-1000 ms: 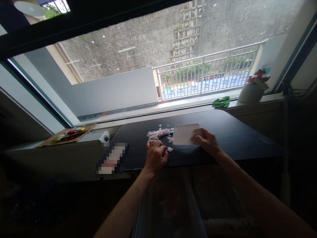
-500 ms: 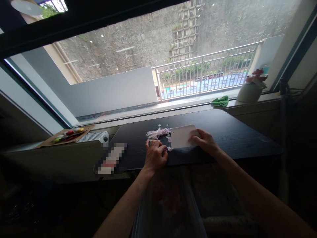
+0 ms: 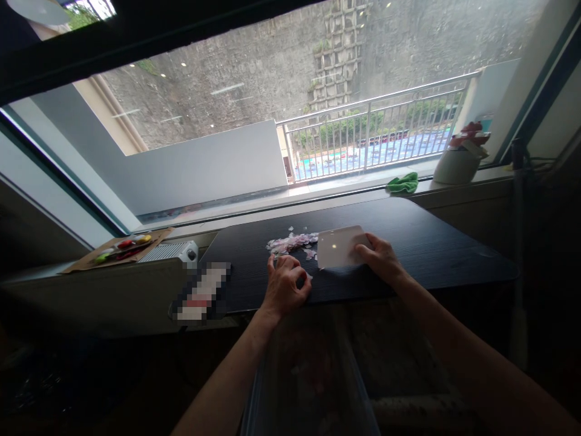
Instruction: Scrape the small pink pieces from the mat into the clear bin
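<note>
My right hand [image 3: 381, 257] grips the right edge of a thin white card [image 3: 338, 245] with rounded corners, thumb on its near face. The card is tilted, its left edge beside a heap of pale pink, petal-like flakes [image 3: 290, 243] on the dark table. My left hand [image 3: 287, 281] rests at the table's near side, just in front of the heap. Its fingers are curled, with thumb and forefinger closed in a pinch. A single pale flake [image 3: 310, 277] shows at those fingertips, partly hidden by them.
The dark table [image 3: 431, 242] stands against a window sill. A pixelated flat object [image 3: 204, 293] lies at its left end. On the sill are a green cloth [image 3: 403, 182] and a white container [image 3: 458, 165] with a red top. Below the near edge is a clear plastic bin [image 3: 313, 375].
The white card has moved slightly right, away from the heap, and tilted so that it catches light. My left hand has shifted slightly right, its fingertips now covering part of the single flake.
</note>
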Demonstrator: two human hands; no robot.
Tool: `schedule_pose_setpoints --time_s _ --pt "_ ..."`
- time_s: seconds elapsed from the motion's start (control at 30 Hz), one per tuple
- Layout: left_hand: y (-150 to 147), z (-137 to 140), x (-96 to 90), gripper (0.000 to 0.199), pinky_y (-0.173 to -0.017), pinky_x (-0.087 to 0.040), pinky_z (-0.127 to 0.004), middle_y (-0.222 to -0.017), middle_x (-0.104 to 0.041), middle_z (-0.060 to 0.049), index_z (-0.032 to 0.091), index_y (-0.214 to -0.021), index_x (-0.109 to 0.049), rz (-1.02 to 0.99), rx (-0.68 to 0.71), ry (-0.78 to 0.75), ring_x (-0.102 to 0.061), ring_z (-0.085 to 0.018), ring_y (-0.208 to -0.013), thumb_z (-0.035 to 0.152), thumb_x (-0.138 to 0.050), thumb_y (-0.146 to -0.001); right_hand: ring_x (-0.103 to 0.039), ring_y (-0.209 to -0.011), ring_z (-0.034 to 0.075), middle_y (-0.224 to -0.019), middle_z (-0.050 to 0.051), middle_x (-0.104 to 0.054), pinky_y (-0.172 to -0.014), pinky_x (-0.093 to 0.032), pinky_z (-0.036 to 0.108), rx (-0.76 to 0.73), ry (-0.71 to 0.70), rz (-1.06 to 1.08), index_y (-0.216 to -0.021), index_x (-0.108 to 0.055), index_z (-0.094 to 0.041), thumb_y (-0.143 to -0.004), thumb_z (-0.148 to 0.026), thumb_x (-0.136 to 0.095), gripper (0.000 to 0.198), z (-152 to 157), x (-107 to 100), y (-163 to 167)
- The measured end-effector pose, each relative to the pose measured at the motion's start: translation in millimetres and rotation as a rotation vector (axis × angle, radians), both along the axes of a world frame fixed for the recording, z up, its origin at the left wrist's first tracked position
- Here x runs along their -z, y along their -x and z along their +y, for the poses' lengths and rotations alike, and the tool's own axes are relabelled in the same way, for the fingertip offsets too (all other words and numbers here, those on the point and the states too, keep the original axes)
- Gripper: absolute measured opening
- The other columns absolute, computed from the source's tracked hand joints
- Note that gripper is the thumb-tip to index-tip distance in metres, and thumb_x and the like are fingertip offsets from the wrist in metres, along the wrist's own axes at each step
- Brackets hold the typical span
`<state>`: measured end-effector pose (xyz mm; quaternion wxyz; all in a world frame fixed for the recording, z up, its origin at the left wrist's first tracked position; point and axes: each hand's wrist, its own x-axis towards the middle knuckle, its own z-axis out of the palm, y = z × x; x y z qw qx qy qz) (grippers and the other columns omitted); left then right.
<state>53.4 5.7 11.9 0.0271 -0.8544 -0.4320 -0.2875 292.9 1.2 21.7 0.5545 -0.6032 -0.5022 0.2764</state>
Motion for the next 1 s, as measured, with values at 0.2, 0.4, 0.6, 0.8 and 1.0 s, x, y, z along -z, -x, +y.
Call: schedule_pose_setpoints --time_s 0.2,0.4,0.6,0.8,1.0 --pt "-1.8 6.4 -2.0 0.009 -0.111 -0.019 -0.058 -0.09 -0.063 -0.003 0.022 -0.074 -0.064 -0.021 -0.068 0.115 -0.053 -0.024 -0.105 0.029 -0.062 -0.079 -0.058 -0.065 0.016 -0.068 0.0 -0.064 -0.056 -0.047 0.026 0.0 -0.013 0.004 -0.077 -0.064 -0.018 -0.062 -0.03 -0.057 0.02 0.0 -0.4 0.2" --pt "0.5 9.3 -1.3 0.012 -0.11 -0.022 -0.056 -0.09 -0.065 -0.004 0.021 -0.074 -0.063 -0.075 -0.103 0.135 -0.054 -0.024 -0.106 0.021 -0.054 -0.082 -0.058 -0.066 0.017 -0.072 0.002 -0.064 -0.059 -0.048 0.028 -0.008 -0.003 0.028 -0.08 -0.063 -0.017 -0.062 -0.031 -0.057 0.023 -0.3 -0.6 0.5" --pt "-0.8 8.9 -1.2 0.003 -0.111 -0.019 -0.058 -0.094 -0.064 -0.004 0.022 -0.075 -0.064 -0.071 -0.072 0.189 -0.052 -0.025 -0.109 0.025 -0.062 -0.076 -0.059 -0.069 0.018 -0.074 0.003 -0.064 -0.06 -0.048 0.029 -0.014 -0.003 0.024 -0.081 -0.063 -0.017 -0.062 -0.032 -0.056 0.025 0.3 1.3 -0.3" --pt "1.8 9.9 -1.5 0.008 -0.11 -0.022 -0.053 -0.092 -0.064 -0.003 0.02 -0.072 -0.06 -0.053 -0.036 0.18 -0.054 -0.022 -0.106 0.023 -0.058 -0.08 -0.057 -0.068 0.018 -0.074 0.002 -0.063 -0.06 -0.047 0.029 -0.006 -0.019 0.003 -0.08 -0.063 -0.017 -0.063 -0.032 -0.056 0.024 2.6 4.4 -1.0" --pt "-1.1 10.5 -1.4 0.006 -0.108 -0.026 -0.051 -0.091 -0.063 -0.003 0.021 -0.078 -0.062 -0.037 -0.098 0.229 -0.054 -0.022 -0.101 0.027 -0.06 -0.077 -0.055 -0.065 0.016 -0.069 0.0 -0.06 -0.057 -0.044 0.027 -0.004 -0.027 -0.012 -0.078 -0.061 -0.017 -0.063 -0.032 -0.055 0.021 2.6 3.5 -0.5"
